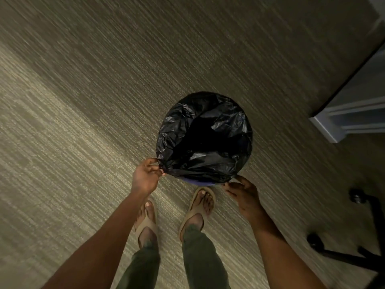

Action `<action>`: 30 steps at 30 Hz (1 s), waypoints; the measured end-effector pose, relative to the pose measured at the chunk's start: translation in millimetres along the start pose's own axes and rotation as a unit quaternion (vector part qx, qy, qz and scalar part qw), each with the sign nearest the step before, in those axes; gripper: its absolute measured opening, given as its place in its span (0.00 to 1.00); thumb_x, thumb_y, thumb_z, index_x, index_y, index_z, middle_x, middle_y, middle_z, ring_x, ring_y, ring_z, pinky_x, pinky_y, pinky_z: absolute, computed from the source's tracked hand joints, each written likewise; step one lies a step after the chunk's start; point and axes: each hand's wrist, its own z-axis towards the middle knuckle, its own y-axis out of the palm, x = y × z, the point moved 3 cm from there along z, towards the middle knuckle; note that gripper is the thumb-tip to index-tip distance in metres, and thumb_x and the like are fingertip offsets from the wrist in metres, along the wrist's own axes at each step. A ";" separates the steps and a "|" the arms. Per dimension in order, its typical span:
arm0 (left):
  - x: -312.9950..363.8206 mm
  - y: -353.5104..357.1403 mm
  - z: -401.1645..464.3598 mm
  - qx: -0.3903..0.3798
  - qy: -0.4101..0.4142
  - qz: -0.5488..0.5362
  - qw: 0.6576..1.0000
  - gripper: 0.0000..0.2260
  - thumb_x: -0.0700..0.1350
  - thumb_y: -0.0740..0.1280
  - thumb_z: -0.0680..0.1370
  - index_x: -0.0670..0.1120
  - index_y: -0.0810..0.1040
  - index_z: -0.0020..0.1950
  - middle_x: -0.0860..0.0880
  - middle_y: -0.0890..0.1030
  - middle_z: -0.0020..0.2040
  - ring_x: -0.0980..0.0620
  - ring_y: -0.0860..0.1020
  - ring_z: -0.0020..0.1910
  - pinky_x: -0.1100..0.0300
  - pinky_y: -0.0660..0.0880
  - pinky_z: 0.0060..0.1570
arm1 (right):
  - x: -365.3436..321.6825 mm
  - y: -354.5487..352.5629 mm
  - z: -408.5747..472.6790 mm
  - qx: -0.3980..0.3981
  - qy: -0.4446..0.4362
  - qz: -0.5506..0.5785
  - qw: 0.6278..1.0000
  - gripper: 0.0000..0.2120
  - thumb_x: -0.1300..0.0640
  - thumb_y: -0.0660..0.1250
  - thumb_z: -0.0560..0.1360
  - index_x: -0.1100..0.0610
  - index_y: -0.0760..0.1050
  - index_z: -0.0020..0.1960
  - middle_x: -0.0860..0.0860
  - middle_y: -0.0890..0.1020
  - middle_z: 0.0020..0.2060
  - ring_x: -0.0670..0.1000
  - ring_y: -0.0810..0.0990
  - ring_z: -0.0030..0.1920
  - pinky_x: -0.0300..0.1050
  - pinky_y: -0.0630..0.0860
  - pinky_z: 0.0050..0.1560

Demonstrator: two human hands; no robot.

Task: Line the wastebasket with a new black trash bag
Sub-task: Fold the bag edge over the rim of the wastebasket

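A black trash bag [204, 136] is spread over the round mouth of the wastebasket, whose bluish rim [200, 182] shows only as a thin strip at the near edge. My left hand [145, 176] pinches the bag's edge at the near left of the rim. At the near right, my right hand [243, 195] holds the bag's edge with its fingertips. The bag sags into a dark hollow in the middle. The basket's walls are hidden under the plastic.
The basket stands on striped carpet [104, 101]. My two sandalled feet [202, 207] are just behind it. A pale cabinet corner [337, 124] is at the right, and a black office-chair base with castors [358, 247] is at the lower right.
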 end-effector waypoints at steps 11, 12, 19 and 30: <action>9.0 5.2 5.0 -0.004 0.036 0.105 0.994 0.17 0.27 0.64 0.76 0.39 0.80 0.62 0.46 0.81 0.41 0.44 0.79 0.43 0.52 0.75 0.47 | 10.5 14.6 1.7 -0.021 0.049 -0.050 0.997 0.05 0.67 0.69 0.77 0.59 0.81 0.48 0.56 0.86 0.42 0.53 0.85 0.45 0.51 0.79 0.51; 11.4 6.3 2.9 0.004 0.053 0.131 0.990 0.16 0.28 0.64 0.77 0.39 0.81 0.61 0.45 0.82 0.41 0.44 0.79 0.43 0.55 0.76 0.44 | 11.5 15.5 3.8 -0.015 0.048 -0.067 0.996 0.05 0.67 0.70 0.76 0.59 0.82 0.48 0.56 0.86 0.42 0.53 0.85 0.44 0.51 0.79 0.50; 28.6 5.0 -2.9 0.007 0.182 0.304 0.935 0.16 0.29 0.61 0.75 0.40 0.82 0.57 0.41 0.87 0.47 0.40 0.83 0.46 0.60 0.72 0.45 | 3.3 18.4 28.3 0.064 0.006 -0.200 0.978 0.06 0.65 0.75 0.70 0.60 0.84 0.47 0.55 0.86 0.34 0.58 0.85 0.39 0.50 0.80 0.38; 72.7 -24.0 -9.8 0.019 -0.016 -0.139 0.990 0.27 0.31 0.57 0.83 0.47 0.66 0.81 0.51 0.74 0.73 0.54 0.79 0.58 0.60 0.81 0.53 | -72.3 -4.2 20.2 0.181 -0.093 0.048 0.978 0.24 0.53 0.55 0.85 0.53 0.60 0.80 0.59 0.70 0.75 0.61 0.76 0.69 0.60 0.74 0.66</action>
